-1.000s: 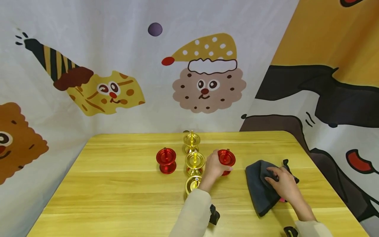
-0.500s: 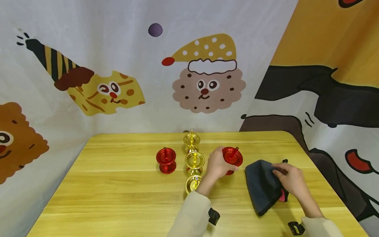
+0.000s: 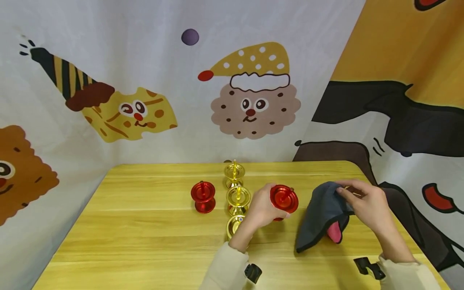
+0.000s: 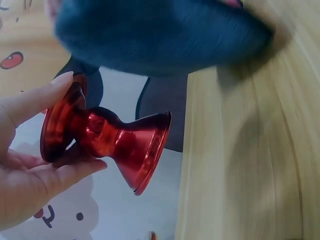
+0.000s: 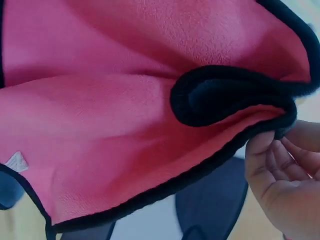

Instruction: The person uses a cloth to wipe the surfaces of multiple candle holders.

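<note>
My left hand (image 3: 262, 206) grips a shiny red candle holder (image 3: 284, 198) by its upper dish, thumb and fingers around the rim. In the left wrist view the red candle holder (image 4: 107, 135) is held off the wooden table, its flared foot free. My right hand (image 3: 371, 203) pinches a cloth (image 3: 320, 213) at its edge and lifts it, so it hangs in folds. The cloth is dark grey on one side and pink on the other with a black border; the right wrist view shows the pink side (image 5: 110, 125) close up.
A second red candle holder (image 3: 203, 196) stands left of a row of gold candle holders (image 3: 238, 197), the nearest partly hidden by my left arm. All stand on the wooden table (image 3: 145, 241). A printed curtain (image 3: 181, 153) hangs behind its far edge.
My right hand has raised the cloth from the table, moving up and right. My left hand has lifted the red candle holder, moved it slightly right and tipped it.
</note>
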{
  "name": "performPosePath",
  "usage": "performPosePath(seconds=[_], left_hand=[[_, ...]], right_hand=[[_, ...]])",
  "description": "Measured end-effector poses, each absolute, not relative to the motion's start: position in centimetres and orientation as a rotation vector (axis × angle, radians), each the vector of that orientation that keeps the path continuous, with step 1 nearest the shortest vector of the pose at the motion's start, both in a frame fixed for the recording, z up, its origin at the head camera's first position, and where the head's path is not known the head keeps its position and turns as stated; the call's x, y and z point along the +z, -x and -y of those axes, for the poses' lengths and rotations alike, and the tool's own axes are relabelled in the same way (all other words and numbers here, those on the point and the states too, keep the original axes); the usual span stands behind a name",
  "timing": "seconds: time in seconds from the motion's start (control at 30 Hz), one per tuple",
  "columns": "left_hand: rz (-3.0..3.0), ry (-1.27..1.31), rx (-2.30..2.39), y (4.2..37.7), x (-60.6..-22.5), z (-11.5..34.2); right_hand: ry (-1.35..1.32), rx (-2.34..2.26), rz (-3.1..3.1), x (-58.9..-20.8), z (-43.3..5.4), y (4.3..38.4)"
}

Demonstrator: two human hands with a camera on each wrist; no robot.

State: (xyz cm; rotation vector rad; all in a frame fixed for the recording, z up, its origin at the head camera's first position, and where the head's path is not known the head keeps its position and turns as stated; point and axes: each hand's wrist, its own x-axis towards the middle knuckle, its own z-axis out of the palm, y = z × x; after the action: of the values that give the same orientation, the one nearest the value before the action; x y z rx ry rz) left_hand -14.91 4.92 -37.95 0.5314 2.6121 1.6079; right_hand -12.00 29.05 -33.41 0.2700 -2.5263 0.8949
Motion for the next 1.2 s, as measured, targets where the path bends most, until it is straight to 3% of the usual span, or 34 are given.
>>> performPosePath(seconds=[0.2,0.47,1.0,1.2], left_hand=[[-2.59,-0.557,1.55,14.3,-37.7,-4.4],[-2.471,-0.59,1.592,13.7,-37.7,-3.5],[-2.296,-0.665,1.736,13.3,-38.6,-1.8],[-2.352,-0.58,1.703,13.1,-38.7,-2.0]], right_hand=[[-0.342,1.044,2.476,-32.5,-26.3,11.5],[-0.464,1.268,2.402,-34.1,-23.6,11.7],[-1.114,1.374,2.588,-36.4,-23.6,11.1],[-1.014,1.178,2.618,-36.8,-23.3,11.1]])
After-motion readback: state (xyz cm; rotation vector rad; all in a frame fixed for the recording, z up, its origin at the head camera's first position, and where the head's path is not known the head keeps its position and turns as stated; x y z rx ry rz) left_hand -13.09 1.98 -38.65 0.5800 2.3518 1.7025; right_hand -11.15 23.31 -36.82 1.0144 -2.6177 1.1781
